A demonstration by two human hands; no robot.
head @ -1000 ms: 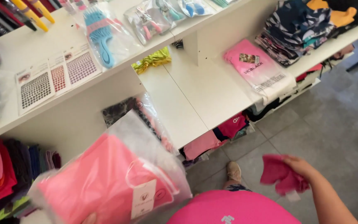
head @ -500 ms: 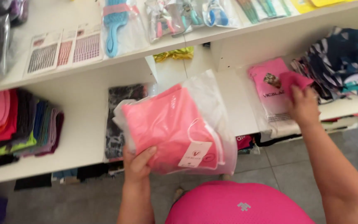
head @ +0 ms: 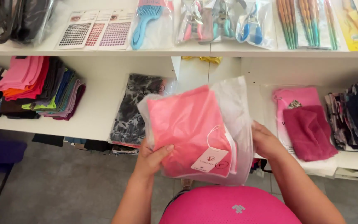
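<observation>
Both hands grip a clear bag of folded pink cloth (head: 191, 128) before the white shelf (head: 92, 120): left hand (head: 152, 157) clamped underneath, right hand (head: 264, 141) closed on its side edge. Handling stage; steady two-sided support seems needed.

Your right hand (head: 266, 143) is partly hidden behind the clear bag of pink cloth (head: 195, 130). The black hangers (head: 5, 18) run off the top-left edge, and the bag's tag (head: 209, 159) print is too small to tell.
</observation>
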